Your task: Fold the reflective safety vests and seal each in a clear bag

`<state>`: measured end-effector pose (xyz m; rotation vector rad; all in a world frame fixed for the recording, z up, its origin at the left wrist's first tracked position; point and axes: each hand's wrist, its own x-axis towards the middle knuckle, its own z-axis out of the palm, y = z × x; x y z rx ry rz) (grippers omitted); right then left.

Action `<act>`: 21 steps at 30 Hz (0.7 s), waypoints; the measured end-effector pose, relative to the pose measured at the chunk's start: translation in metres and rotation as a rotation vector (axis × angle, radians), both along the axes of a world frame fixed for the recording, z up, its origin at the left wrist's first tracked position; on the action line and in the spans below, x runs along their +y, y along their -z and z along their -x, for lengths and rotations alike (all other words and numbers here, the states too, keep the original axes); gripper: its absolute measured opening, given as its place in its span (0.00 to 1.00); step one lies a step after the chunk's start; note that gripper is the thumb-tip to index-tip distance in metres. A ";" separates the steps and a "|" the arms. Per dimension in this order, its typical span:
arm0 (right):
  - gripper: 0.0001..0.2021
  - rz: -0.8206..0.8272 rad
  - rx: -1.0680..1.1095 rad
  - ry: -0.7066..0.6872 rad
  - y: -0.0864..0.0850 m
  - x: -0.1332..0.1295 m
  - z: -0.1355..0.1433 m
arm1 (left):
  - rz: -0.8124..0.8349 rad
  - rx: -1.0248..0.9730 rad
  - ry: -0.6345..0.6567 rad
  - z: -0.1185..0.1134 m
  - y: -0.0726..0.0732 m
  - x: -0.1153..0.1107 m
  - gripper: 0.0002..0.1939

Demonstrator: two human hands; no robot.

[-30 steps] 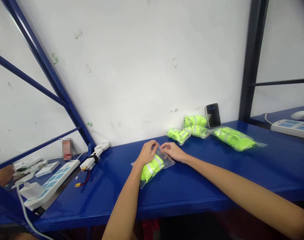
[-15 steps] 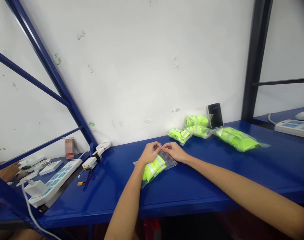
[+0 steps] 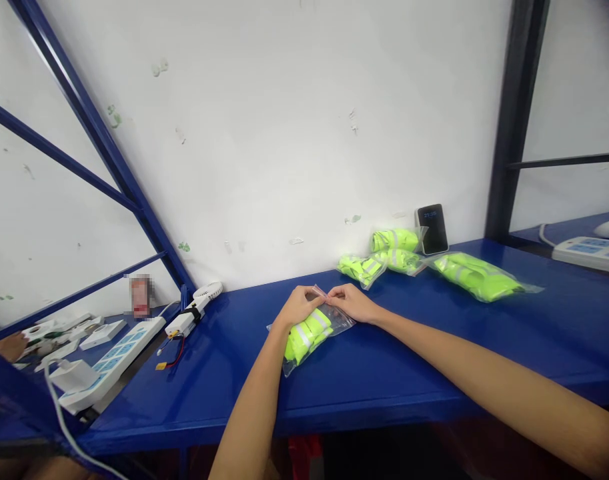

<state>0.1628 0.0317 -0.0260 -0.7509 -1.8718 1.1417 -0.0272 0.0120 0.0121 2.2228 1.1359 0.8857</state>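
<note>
A clear zip-lock bag (image 3: 340,319) lies on the blue table (image 3: 384,373), holding a folded neon-yellow reflective vest (image 3: 308,336) with silvery stripes. My left hand (image 3: 300,305) pinches the bag's far edge, its fingers closed. Right beside it, my right hand (image 3: 351,301) grips the same edge, thumb and fingertips pressed together. The fingertips of both hands nearly meet along the seal strip. Whether the seal there is closed cannot be made out.
Several bagged yellow vests (image 3: 395,250) lie at the back, with another bagged vest (image 3: 477,277) to their right. A black-screened device (image 3: 432,229) leans by the wall. At left are a power strip (image 3: 115,363), a small fan (image 3: 207,291) and a wired white pack (image 3: 181,323). Another person's hand (image 3: 10,347) shows far left.
My right fingertips have shifted very slightly along the bag's edge, baring a bit more of the strip by my left hand. The bag stays in place.
</note>
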 end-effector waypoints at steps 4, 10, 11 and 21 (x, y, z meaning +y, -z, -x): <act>0.14 0.078 0.004 -0.035 -0.002 0.003 -0.004 | -0.020 -0.033 -0.014 0.003 0.003 0.002 0.12; 0.12 0.159 0.009 -0.112 -0.004 0.004 -0.006 | -0.053 -0.054 -0.066 0.004 0.004 0.003 0.12; 0.12 0.151 0.012 -0.112 -0.004 0.004 -0.005 | -0.042 -0.053 -0.071 0.004 0.003 0.002 0.13; 0.12 0.031 -0.017 -0.044 -0.009 -0.004 -0.002 | 0.104 -0.115 -0.048 0.006 0.000 -0.002 0.16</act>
